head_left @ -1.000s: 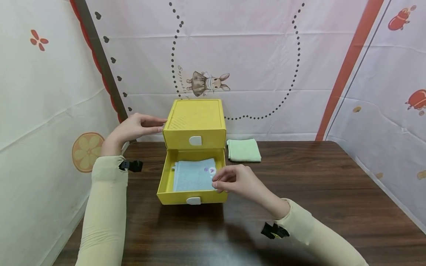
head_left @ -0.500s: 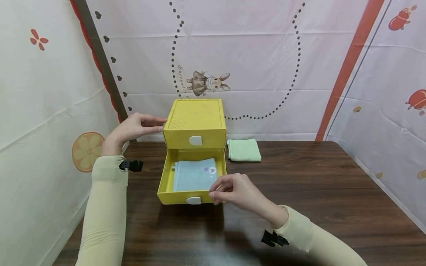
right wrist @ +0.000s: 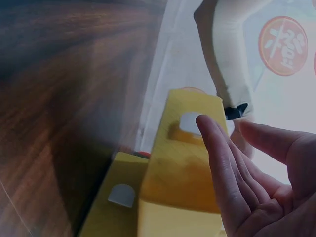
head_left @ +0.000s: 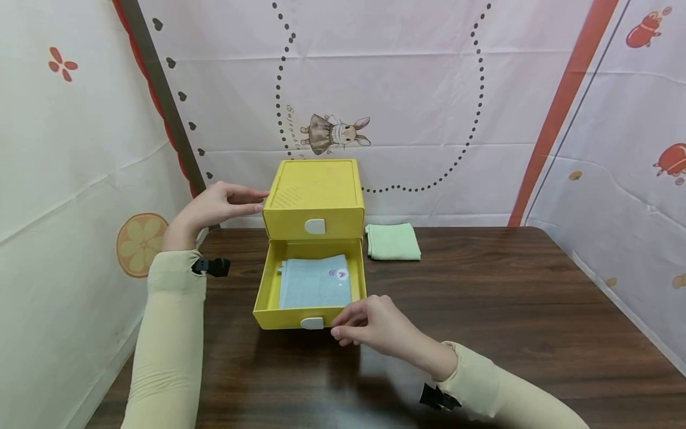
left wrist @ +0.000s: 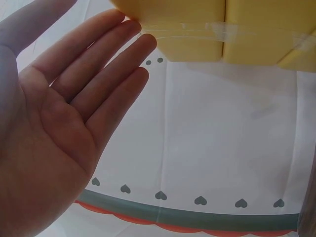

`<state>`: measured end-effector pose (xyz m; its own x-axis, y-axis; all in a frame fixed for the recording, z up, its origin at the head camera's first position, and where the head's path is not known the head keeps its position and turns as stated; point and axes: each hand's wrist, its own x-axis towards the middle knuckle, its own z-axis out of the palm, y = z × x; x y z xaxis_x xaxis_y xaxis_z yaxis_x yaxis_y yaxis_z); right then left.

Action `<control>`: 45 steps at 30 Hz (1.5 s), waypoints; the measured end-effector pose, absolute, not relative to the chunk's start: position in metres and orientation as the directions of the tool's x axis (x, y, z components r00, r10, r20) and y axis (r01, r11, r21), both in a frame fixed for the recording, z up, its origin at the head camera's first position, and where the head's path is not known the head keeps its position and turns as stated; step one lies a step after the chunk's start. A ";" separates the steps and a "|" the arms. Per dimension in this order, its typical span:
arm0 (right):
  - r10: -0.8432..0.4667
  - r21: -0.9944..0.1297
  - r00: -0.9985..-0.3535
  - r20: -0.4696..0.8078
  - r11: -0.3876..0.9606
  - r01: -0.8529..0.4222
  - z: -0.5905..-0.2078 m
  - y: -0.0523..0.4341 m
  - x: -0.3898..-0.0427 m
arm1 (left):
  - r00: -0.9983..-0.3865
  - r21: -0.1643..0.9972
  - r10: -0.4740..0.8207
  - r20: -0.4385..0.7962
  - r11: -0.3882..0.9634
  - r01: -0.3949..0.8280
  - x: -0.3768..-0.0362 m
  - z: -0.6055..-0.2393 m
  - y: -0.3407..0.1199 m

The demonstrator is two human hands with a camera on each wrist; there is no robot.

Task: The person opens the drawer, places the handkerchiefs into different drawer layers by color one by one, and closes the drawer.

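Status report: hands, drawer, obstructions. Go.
Left hand at left side of yellow unit; right hand by front of lower drawer, holding nothing. Drawer out, blue cloth inside. No obstruction visible; green cloth off to the right.

"Enjoyable" runs sideways in script lettering point(head_left: 290, 127) beside the printed rabbit point(head_left: 334, 136) on the back curtain point(head_left: 396, 107); the small purple marks point(head_left: 342, 274) on the blue cloth point(head_left: 313, 287) and the characters in the red disc point(right wrist: 283, 46) are too unclear to read.

Left hand point(head_left: 214, 205) raised, fingers point(left wrist: 118, 102) straight; right hand point(head_left: 377, 325) lower, fingers point(right wrist: 220, 160) loosely extended.
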<state>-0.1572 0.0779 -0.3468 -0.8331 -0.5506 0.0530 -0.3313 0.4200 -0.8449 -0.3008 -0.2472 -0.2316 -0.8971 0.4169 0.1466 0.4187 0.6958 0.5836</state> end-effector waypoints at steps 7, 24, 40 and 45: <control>-0.558 -0.855 -0.830 0.029 0.416 -0.309 -0.359 0.073 -0.157 | -0.901 0.600 0.410 0.143 0.688 0.409 -0.303 -0.234 -0.248; -0.549 -0.838 -0.835 0.039 0.437 -0.327 -0.381 0.059 -0.159 | -0.908 0.609 0.393 0.146 0.688 0.396 -0.315 -0.242 -0.253; -0.538 -0.838 -0.830 0.147 0.378 -0.393 -0.383 0.052 -0.163 | -0.908 0.600 0.394 0.142 0.696 0.395 -0.303 -0.234 -0.248; -0.519 -0.845 -0.839 0.163 0.366 -0.391 -0.383 0.050 -0.167 | -0.909 0.601 0.393 0.137 0.697 0.392 -0.303 -0.234 -0.248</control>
<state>-0.1673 0.0499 -0.3833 -0.8391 -0.5189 0.1631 -0.3905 0.3660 -0.8447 -0.3028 -0.2478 -0.2339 -0.9093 0.3929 0.1370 0.3916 0.6968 0.6009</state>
